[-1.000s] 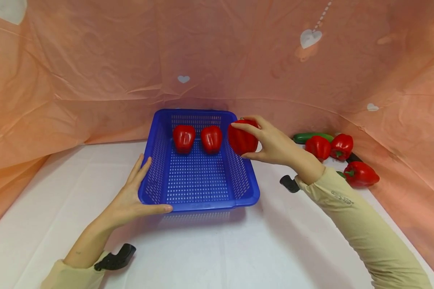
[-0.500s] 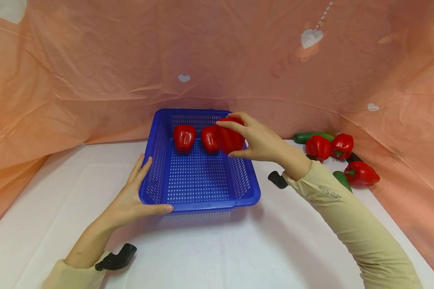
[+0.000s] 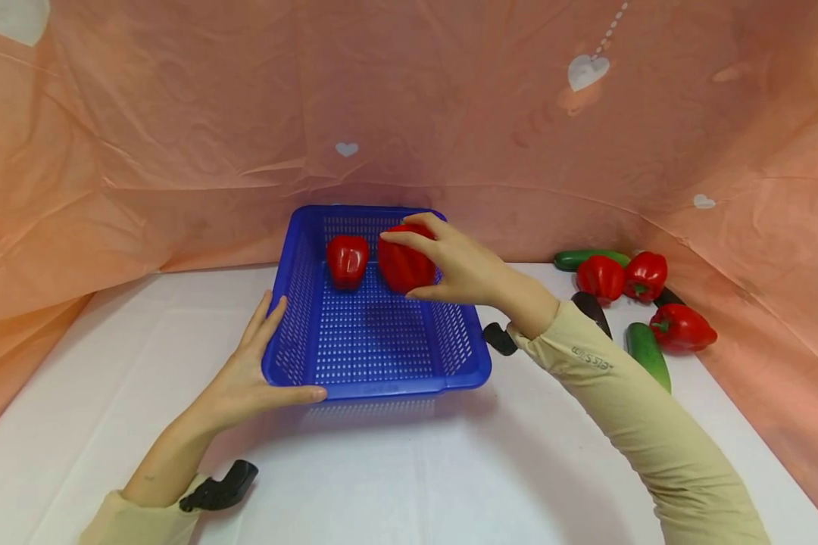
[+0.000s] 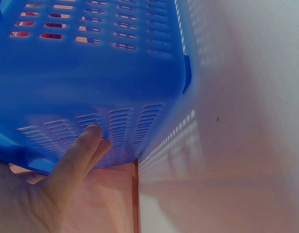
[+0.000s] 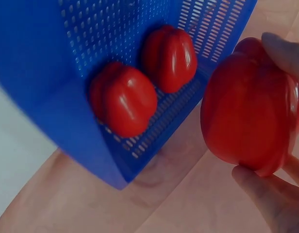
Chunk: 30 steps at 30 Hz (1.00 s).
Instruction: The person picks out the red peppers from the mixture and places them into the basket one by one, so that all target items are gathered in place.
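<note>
My right hand [image 3: 460,261] grips a red bell pepper [image 3: 404,261] between thumb and fingers, above the far right part of a blue plastic basket [image 3: 388,387]. In the right wrist view this held bell pepper [image 5: 249,109] appears apart from two others inside the basket. One bell pepper [image 3: 347,261] lies at the basket's far left; the other [image 5: 123,99] is hidden behind the held one in the head view. My left hand [image 3: 238,378] rests against the basket's near left corner, thumb along the front rim. Its straight fingers [image 4: 74,160] touch the slotted outer wall.
On the white table [image 3: 354,484], to the right, lie several vegetables: red bell peppers [image 3: 682,328], a green cucumber-like vegetable [image 3: 647,352], another [image 3: 586,259] farther back, and dark eggplant-like ones [image 3: 591,310]. A peach cloth [image 3: 450,113] hangs behind.
My right hand has carried the red bell pepper leftward, from the basket's right rim to above its inside. My left hand and the basket have stayed in place.
</note>
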Motion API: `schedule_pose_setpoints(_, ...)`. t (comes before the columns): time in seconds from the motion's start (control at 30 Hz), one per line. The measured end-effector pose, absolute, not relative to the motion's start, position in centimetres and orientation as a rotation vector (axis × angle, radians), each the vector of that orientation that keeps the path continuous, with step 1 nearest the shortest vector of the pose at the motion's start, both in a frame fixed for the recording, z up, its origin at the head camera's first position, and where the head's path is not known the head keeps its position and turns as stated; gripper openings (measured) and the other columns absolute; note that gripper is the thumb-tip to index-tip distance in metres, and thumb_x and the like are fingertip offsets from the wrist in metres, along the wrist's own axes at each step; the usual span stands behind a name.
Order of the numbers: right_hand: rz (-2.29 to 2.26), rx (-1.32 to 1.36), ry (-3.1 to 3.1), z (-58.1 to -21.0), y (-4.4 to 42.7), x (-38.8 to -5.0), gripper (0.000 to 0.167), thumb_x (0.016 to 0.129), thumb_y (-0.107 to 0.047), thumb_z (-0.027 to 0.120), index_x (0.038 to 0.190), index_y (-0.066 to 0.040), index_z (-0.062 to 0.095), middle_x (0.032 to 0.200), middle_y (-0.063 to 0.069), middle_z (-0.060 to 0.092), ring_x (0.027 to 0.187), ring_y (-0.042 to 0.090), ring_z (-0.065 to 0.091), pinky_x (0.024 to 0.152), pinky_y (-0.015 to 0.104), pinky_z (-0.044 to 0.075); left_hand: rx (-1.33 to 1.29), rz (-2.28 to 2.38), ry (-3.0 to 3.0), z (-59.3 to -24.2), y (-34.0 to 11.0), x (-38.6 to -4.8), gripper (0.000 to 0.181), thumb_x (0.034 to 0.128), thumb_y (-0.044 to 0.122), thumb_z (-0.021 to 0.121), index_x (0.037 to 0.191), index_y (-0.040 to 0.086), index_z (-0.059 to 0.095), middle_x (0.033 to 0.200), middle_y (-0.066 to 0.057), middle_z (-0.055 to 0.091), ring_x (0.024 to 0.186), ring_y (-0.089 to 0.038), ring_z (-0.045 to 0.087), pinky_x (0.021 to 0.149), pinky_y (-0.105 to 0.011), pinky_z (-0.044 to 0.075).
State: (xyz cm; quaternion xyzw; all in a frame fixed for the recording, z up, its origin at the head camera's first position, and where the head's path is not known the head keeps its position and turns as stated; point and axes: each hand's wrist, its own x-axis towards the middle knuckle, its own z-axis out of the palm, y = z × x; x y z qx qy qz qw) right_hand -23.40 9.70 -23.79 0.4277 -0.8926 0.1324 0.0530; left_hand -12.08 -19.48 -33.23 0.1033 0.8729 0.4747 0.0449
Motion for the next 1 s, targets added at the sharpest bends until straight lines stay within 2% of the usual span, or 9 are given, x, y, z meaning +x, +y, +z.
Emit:
schedule_pose_setpoints(0.4, 0.409, 1.333, -2.726, -24.5, 7.8, -23.5, 0.073, 0.078, -0.026, 0.08, 0.142, -0.02, 0.046, 0.144, 0.017, 0.037, 0.13, 0.035, 0.042, 0.09, 0.044, 0.054, 0.311, 1.445, 2.667, -33.3, -19.5, -12.1, 0.126, 0.0653, 0.035, 0.087, 0.155, 0.025, -0.001, 0.161, -0.002, -0.016, 0.144, -0.048, -0.001, 0.1, -0.079, 0.015)
schedule_pose_setpoints(0.73, 0.366, 1.393, -2.725, -25.7, 6.2, -24.0, 0.073, 0.077, -0.028, 0.08, 0.142, -0.017, 0.047, 0.141, 0.019, 0.04, 0.128, 0.034, 0.044, 0.099, 0.045, 0.049, 0.298, 1.439, 2.665, -33.2, -19.3, -12.0, 0.126, 0.066, 0.037, 0.086, 0.155, 0.026, -0.002, 0.161, 0.0, -0.017, 0.144, -0.049, 0.0, 0.099, -0.079, 0.016)
schedule_pose_setpoints(1.0, 0.313, 1.4, -2.802, -26.6, 5.0, -24.0, 0.075, 0.079, -0.029, 0.079, 0.145, -0.02, 0.043, 0.143, 0.015, 0.039, 0.125, 0.033, 0.048, 0.094, 0.043, 0.052, 0.302, 1.439, 2.663, -33.2, -19.2, -12.0, 0.126, 0.066, 0.037, 0.086, 0.155, 0.027, -0.002, 0.161, 0.001, -0.018, 0.144, -0.05, 0.0, 0.099, -0.079, 0.016)
